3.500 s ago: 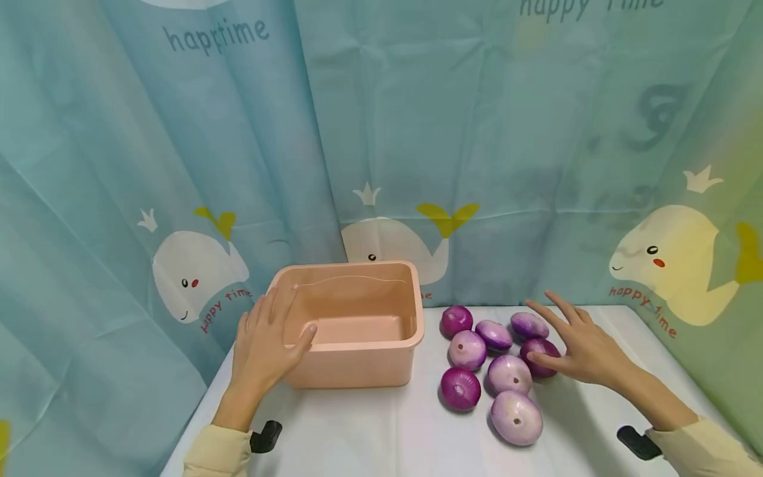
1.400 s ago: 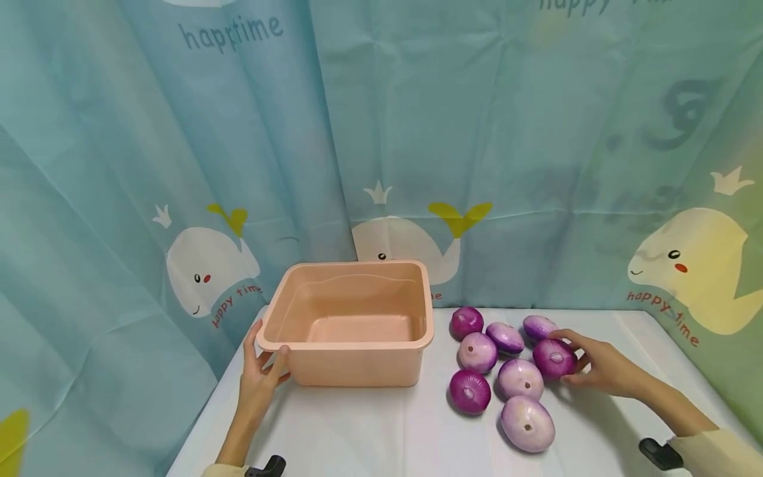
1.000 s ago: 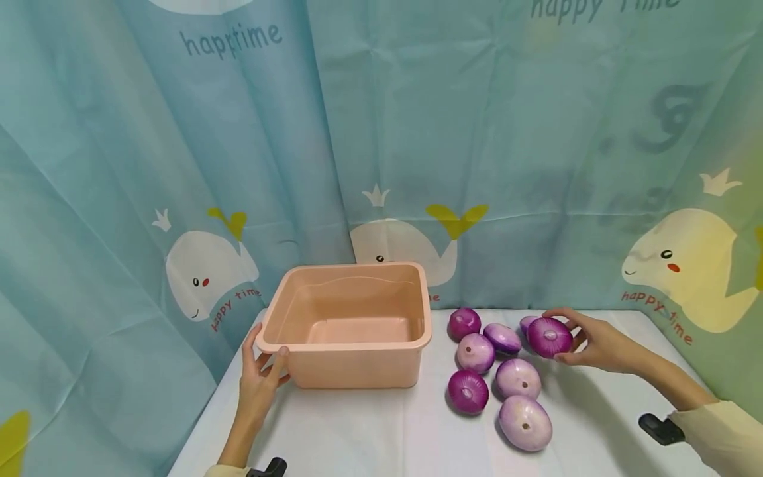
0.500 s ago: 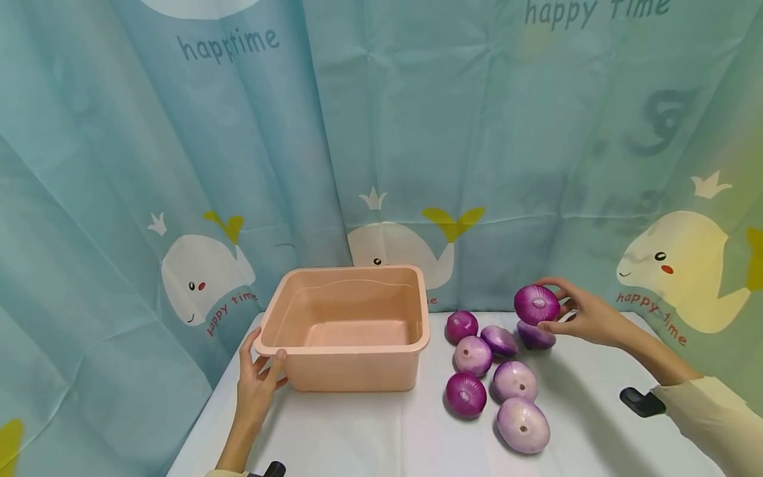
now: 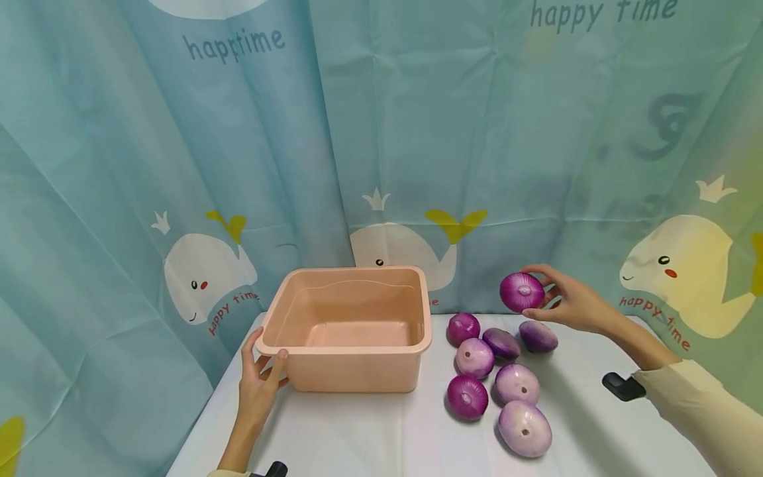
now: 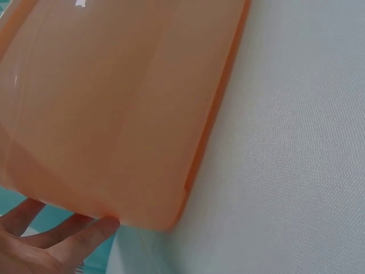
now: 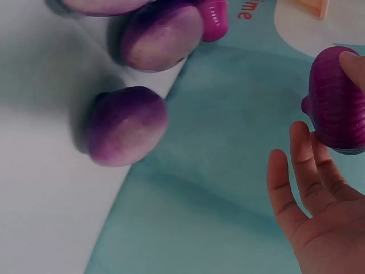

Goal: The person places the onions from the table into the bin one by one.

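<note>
The right hand (image 5: 569,306) pinches an onion (image 5: 521,292) in the air, above the six left on the table. Left hand (image 5: 259,371) grips the tub (image 5: 348,374) corner; keep it steady and carry the onion level over the rim.

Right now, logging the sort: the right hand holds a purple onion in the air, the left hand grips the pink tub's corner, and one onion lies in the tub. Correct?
Not quite: the tub is empty, as the head view shows. The right hand does hold an onion aloft, and the left hand grips the tub's corner.
</note>
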### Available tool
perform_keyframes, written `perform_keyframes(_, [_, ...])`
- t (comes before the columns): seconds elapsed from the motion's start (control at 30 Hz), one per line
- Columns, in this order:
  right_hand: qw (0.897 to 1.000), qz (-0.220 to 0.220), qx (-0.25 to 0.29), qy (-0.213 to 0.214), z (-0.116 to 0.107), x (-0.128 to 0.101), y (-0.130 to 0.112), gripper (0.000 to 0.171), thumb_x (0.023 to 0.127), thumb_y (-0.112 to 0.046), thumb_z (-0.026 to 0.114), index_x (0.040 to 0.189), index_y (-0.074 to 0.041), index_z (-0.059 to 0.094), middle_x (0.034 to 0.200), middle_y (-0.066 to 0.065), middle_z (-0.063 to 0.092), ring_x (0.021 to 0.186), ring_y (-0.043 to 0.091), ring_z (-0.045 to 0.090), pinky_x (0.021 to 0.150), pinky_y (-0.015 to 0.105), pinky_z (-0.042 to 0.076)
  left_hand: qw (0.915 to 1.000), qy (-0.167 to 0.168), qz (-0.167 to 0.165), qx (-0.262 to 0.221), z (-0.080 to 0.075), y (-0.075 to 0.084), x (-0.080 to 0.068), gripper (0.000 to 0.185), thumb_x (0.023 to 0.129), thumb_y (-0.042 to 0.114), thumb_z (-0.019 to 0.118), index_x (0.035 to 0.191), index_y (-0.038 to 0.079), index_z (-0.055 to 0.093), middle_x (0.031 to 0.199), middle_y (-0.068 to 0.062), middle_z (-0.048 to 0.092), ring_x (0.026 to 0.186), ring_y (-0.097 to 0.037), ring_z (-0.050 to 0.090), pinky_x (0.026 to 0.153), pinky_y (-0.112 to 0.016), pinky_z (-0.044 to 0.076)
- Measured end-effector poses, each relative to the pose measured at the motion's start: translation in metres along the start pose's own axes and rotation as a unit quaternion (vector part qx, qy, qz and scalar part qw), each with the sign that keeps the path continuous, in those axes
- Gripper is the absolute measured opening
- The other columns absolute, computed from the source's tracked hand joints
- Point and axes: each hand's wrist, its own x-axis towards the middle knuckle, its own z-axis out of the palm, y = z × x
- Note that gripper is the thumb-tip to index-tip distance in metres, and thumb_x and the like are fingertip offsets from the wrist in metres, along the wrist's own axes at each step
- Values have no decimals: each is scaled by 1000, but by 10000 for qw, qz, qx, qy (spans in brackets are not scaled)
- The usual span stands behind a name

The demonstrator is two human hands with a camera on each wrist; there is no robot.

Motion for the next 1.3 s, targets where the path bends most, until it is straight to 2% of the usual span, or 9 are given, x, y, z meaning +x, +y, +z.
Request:
perform_keyframes(0.27, [9994, -108, -131, -310, -2, 35, -19, 71, 81, -24, 90, 141, -20, 52, 106, 10, 65, 79, 13, 69, 66, 31, 55, 10000, 7, -28, 8, -1, 0, 0, 70, 106, 33, 58, 162, 36, 15, 157, -22, 40, 122, -48, 59, 85, -47, 61])
perform_keyframes(0.47, [9978, -224, -202, -586, 5, 68, -43, 72, 80, -27, 90, 141, -20, 52, 104, 9, 65, 82, 16, 70, 70, 35, 56, 10000, 53, -18, 19, -3, -2, -1, 69, 106, 32, 57, 162, 35, 16, 154, -22, 43, 121, -47, 60, 82, -41, 61])
perform_keyframes(0.73, [9928, -603, -164, -1025, 35, 113, -78, 71, 78, -23, 91, 139, -18, 54, 99, 5, 66, 81, 18, 69, 75, 35, 58, 10000, 55, -21, 50, -3, -2, 0, 70, 106, 33, 57, 162, 36, 15, 156, -22, 42, 122, -47, 59, 84, -43, 60])
perform_keyframes(0.9, [9869, -750, 71, -1429, 58, 140, -100, 71, 80, -21, 90, 140, -17, 52, 104, 10, 67, 79, 22, 69, 78, 36, 60, 10000, 73, -56, 0, -1, 0, -1, 70, 106, 35, 57, 162, 37, 15, 158, -22, 39, 122, -48, 59, 87, -53, 59])
perform_keyframes(1.03, [9834, -873, 105, -1585, 74, 157, -116, 70, 81, -19, 89, 140, -15, 51, 106, 13, 67, 77, 22, 69, 77, 34, 60, 9999, 26, -69, -76, 0, 1, -2, 70, 106, 37, 56, 162, 38, 15, 158, -22, 38, 123, -49, 58, 90, -59, 56])
perform_keyframes(1.17, [9813, -983, 30, -1653, 89, 174, -132, 69, 80, -19, 89, 138, -14, 53, 110, 12, 65, 80, 23, 66, 76, 32, 58, 9999, 22, -62, -105, 1, 1, -1, 70, 106, 36, 57, 162, 38, 15, 156, -23, 41, 123, -48, 58, 89, -56, 57])
perform_keyframes(1.3, [9785, -1084, -96, -1753, 105, 188, -146, 69, 79, -21, 90, 137, -14, 54, 118, 12, 63, 91, 24, 62, 78, 30, 56, 10000, 73, -46, -32, 1, 1, 1, 70, 106, 35, 58, 162, 38, 16, 155, -23, 43, 122, -47, 60, 86, -51, 59])
